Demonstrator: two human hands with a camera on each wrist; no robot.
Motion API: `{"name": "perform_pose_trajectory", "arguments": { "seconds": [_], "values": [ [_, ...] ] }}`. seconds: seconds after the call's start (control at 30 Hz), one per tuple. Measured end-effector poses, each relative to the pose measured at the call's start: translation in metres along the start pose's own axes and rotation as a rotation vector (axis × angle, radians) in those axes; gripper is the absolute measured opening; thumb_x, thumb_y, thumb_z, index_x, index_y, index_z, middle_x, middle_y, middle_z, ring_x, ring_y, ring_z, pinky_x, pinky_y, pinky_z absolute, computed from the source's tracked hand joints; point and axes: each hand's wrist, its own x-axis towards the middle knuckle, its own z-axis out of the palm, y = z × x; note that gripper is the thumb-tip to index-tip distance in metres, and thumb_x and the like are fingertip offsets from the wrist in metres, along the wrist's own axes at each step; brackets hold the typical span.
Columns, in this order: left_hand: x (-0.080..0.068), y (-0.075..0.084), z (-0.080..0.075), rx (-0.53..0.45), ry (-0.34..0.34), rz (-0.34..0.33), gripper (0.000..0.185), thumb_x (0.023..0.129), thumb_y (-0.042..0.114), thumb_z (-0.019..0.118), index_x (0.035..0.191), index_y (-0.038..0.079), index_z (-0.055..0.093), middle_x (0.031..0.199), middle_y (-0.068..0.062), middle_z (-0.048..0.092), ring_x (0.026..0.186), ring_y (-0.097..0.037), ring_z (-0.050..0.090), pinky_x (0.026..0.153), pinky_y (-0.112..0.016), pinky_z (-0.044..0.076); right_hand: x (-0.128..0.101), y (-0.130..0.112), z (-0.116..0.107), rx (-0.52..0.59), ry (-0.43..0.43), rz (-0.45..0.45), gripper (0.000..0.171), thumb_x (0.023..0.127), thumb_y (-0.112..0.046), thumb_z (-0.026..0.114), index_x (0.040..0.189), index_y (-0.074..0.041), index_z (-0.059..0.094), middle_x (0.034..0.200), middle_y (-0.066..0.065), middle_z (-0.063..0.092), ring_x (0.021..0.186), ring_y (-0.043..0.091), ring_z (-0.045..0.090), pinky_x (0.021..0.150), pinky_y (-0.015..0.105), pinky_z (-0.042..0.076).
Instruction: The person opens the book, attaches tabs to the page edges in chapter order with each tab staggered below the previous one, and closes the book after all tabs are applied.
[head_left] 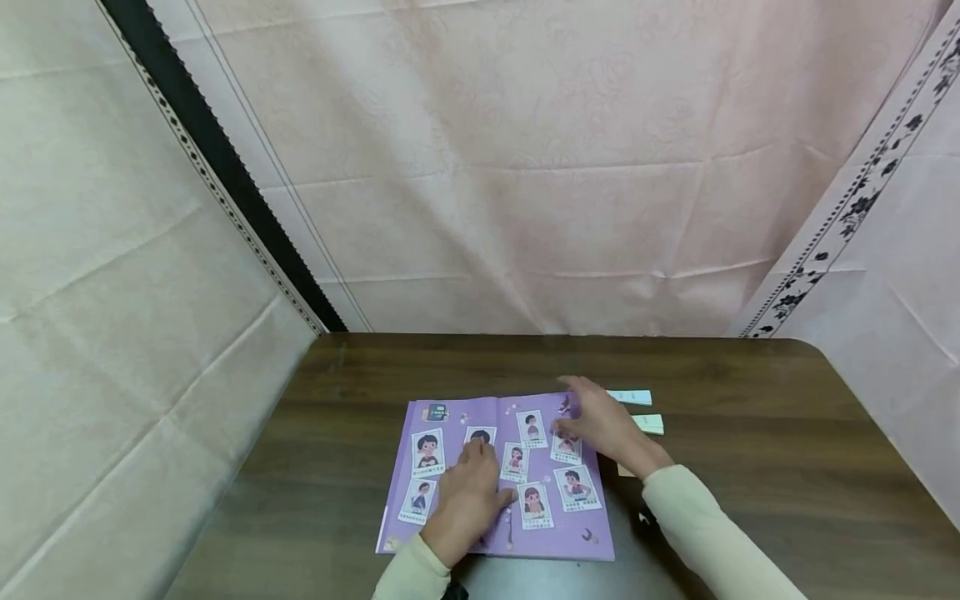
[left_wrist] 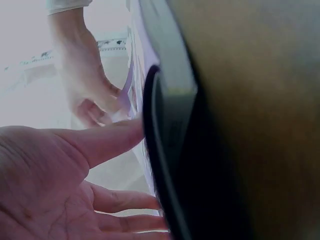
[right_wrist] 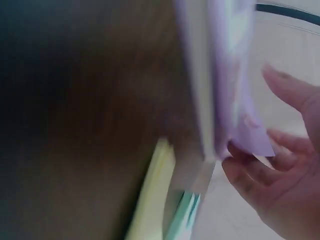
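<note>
While the left hand (head_left: 468, 492) lies flat, fingers straight, pinning the purple book (head_left: 405, 508) open, the right hand's (head_left: 600, 429) fingertips pinch its page corner.

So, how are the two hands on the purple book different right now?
The left hand lies flat with straight fingers on the open purple picture book, pressing the left page. The right hand sits at the right page's far corner, fingers curled around the page edge, lifting it. Both wear cream sleeves and touch the book.
</note>
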Motion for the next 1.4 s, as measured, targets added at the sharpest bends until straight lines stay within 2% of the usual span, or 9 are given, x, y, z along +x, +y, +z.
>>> {"name": "perform_pose_trajectory", "arguments": {
  "seconds": [0.17,0.23,0.4,0.53,0.6,0.83,1.0,1.13,1.4],
  "values": [
    [-0.007,0.012,0.007,0.072,0.131,0.145,0.060,0.078,0.019,0.094,0.126,-0.007,0.068,0.128,-0.025,0.065,0.115,-0.037,0.067,0.083,-0.049,0.062,-0.030,-0.005,-0.003,0.513,0.004,0.164,0.075,0.108,-0.037,0.062,0.164,-0.001,0.027,0.156,0.031,0.046,0.138,0.047,0.053,0.113,0.061,0.045],
    [-0.009,0.016,0.012,0.096,0.183,0.228,0.048,0.080,0.009,0.090,0.122,-0.004,0.071,0.124,-0.020,0.069,0.112,-0.033,0.068,0.080,-0.044,0.063,-0.045,-0.007,-0.001,0.721,-0.018,0.225,0.079,0.111,-0.046,0.051,0.166,0.000,0.018,0.163,0.030,0.037,0.147,0.046,0.043,0.121,0.061,0.034],
    [-0.011,0.025,0.015,0.050,0.119,0.339,0.037,0.090,-0.009,0.071,0.126,-0.003,0.070,0.128,-0.019,0.069,0.119,-0.031,0.067,0.088,-0.041,0.063,-0.074,-0.013,0.009,0.992,-0.071,0.325,0.089,0.111,-0.063,0.030,0.169,-0.004,-0.002,0.173,0.025,0.013,0.156,0.041,0.023,0.128,0.059,0.014],
    [-0.011,0.025,0.013,-0.030,0.039,0.330,0.042,0.094,-0.009,0.066,0.136,-0.006,0.065,0.138,-0.023,0.064,0.128,-0.035,0.063,0.100,-0.044,0.058,-0.088,-0.020,0.014,0.998,-0.058,0.344,0.082,0.110,-0.064,0.025,0.171,-0.013,0.002,0.175,0.021,0.009,0.149,0.038,0.031,0.122,0.053,0.027],
    [-0.011,0.024,0.011,-0.125,0.002,0.309,0.043,0.097,-0.004,0.067,0.139,-0.007,0.062,0.143,-0.024,0.062,0.133,-0.036,0.061,0.106,-0.047,0.055,-0.093,-0.024,0.017,0.988,-0.059,0.321,0.077,0.112,-0.061,0.024,0.171,-0.015,0.006,0.176,0.020,0.005,0.154,0.041,0.025,0.124,0.054,0.023],
    [-0.006,0.017,0.004,-0.806,-0.180,0.087,0.061,0.115,0.039,0.036,0.154,-0.007,0.046,0.155,-0.026,0.052,0.146,-0.042,0.047,0.122,-0.059,0.032,-0.101,-0.037,0.033,0.902,-0.114,0.094,0.059,0.116,-0.046,0.020,0.170,-0.023,0.020,0.178,0.008,0.010,0.162,0.036,0.009,0.127,0.059,0.007],
    [0.001,0.008,0.005,-1.051,-0.182,0.003,0.064,0.113,0.047,0.040,0.145,-0.006,0.058,0.137,-0.021,0.067,0.123,-0.033,0.064,0.111,-0.051,0.047,-0.101,-0.041,0.042,0.810,-0.220,-0.053,0.056,0.117,-0.037,0.012,0.170,-0.021,0.016,0.178,0.002,0.003,0.162,0.026,-0.002,0.126,0.049,-0.003],
    [0.003,-0.015,0.005,-1.141,-0.148,-0.057,0.043,0.108,0.030,0.058,0.124,-0.008,0.070,0.102,-0.009,0.076,0.087,-0.014,0.066,0.079,-0.029,0.054,-0.103,-0.046,0.050,0.743,-0.237,-0.069,0.055,0.117,-0.034,0.008,0.171,-0.022,0.010,0.178,-0.001,-0.004,0.162,0.025,-0.004,0.127,0.052,-0.002],
    [0.010,-0.096,-0.027,-1.333,-0.230,-0.225,0.036,0.104,0.020,0.067,0.117,-0.013,0.067,0.090,-0.005,0.078,0.078,-0.014,0.075,0.071,-0.027,0.061,-0.099,-0.070,0.069,0.349,-0.279,-0.212,0.059,0.117,-0.034,0.019,0.170,-0.014,0.004,0.177,0.011,0.001,0.163,0.034,0.000,0.126,0.064,-0.006]
  ]
}}
